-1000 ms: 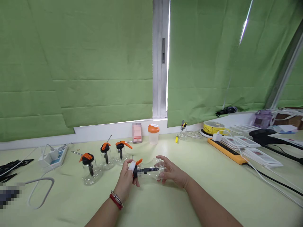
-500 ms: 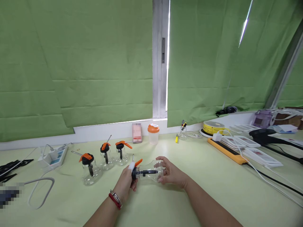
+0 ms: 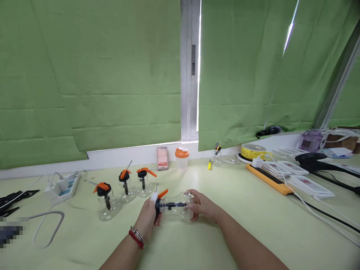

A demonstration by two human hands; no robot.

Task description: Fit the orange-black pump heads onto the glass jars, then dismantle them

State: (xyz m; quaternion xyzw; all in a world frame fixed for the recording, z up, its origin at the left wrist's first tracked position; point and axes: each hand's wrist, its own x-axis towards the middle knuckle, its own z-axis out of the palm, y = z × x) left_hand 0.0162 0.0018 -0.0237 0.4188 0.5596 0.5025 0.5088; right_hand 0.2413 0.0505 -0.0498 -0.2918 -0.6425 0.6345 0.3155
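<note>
A transparent glass dispenser bottle (image 3: 177, 213) lies on its side in the air or just over the table, its base toward the right. My left hand (image 3: 147, 214) is closed round its black cap (image 3: 158, 207), which carries an orange lever (image 3: 162, 193) and a thin metal spout. Something white shows at my left thumb. Inside the bottle runs a dark tube (image 3: 176, 205). My right hand (image 3: 203, 205) grips the base end, with its fingertips partly behind the glass. Three similar bottles (image 3: 108, 212) (image 3: 128, 193) (image 3: 144, 189) stand upright to the left.
At the back are an orange-lidded cup (image 3: 182, 163), a pink box (image 3: 162, 158), and a small jar of tools (image 3: 217, 159). A white power strip (image 3: 63, 189) lies left. To the right are an orange power strip (image 3: 268, 179), a yellow tape roll (image 3: 254, 152) and stacked white cards (image 3: 312, 186).
My right hand has shifted its hold on the bottle's base, its fingers now curled lower round the end. The bottle has moved very slightly left; the standing bottles stay put.
</note>
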